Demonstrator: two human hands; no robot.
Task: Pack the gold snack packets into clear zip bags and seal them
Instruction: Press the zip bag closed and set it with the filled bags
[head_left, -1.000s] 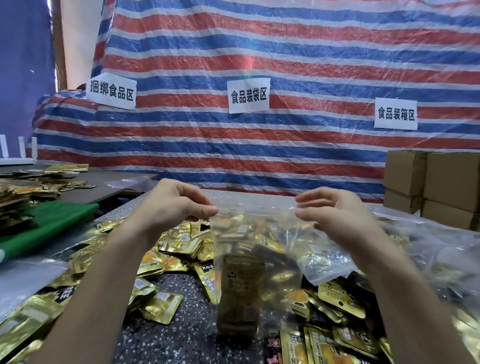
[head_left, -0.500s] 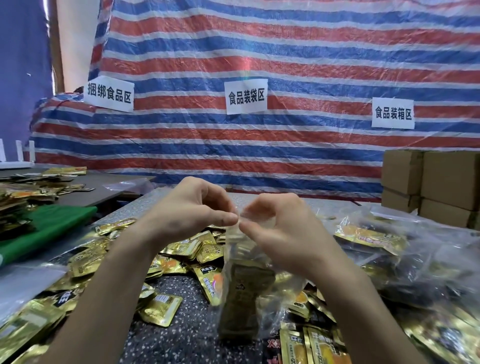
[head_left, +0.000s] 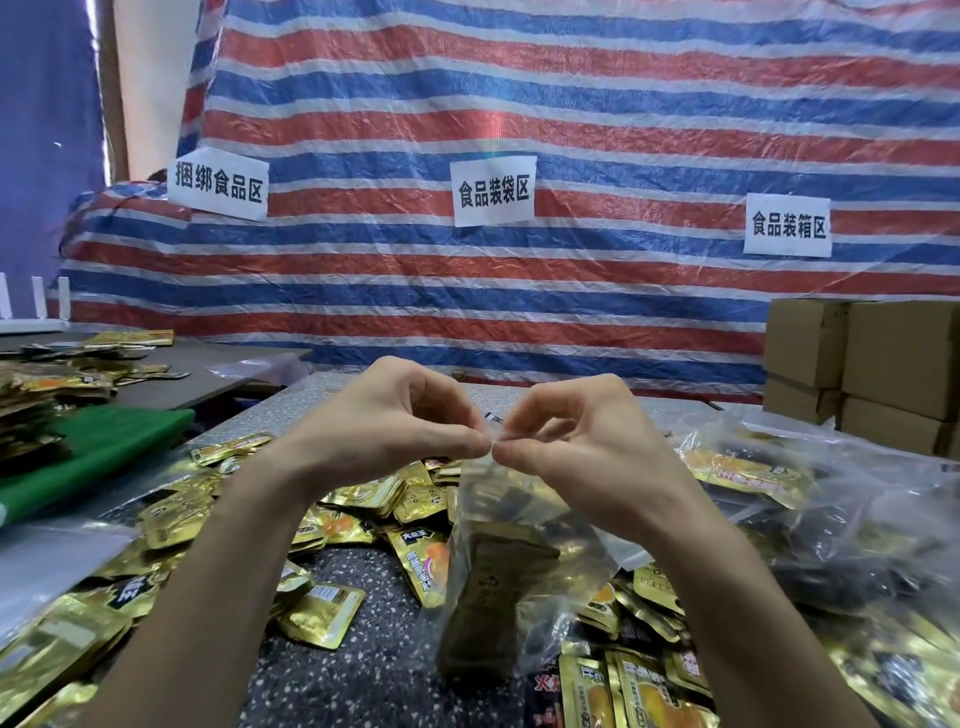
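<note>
Where both hands meet: the top edge of a clear plastic zip bag (head_left: 524, 512), held up over the near middle of the dark speckled counter (head_left: 363, 670).
Left hand (head_left: 395, 431): grip pressed together, with thumb and forefinger pinching the bag's top edge from the left.
Right hand (head_left: 587, 441): grip pinching the same edge from the right, its fingertips touching those of the other hand.
Bag contents: dull gold foil snack packets (head_left: 493, 597) stand upright inside, seen through the film; how many cannot be told.
Bag bottom: low, close to the counter; whether it touches cannot be told.
Loose gold packets (head_left: 322, 616): scattered in heaps across the counter, left of the bag, under the forearms and at the near right.
Filled clear bags (head_left: 831, 519): piled at the right, with gold packets inside.
Brown cardboard boxes (head_left: 883, 364): stacked at the far right.
Green cloth (head_left: 98, 447): lying at the left, beside the counter.
Red, white and blue striped tarp (head_left: 571, 130): hung along the far side, carrying three white paper signs (head_left: 493, 191).
</note>
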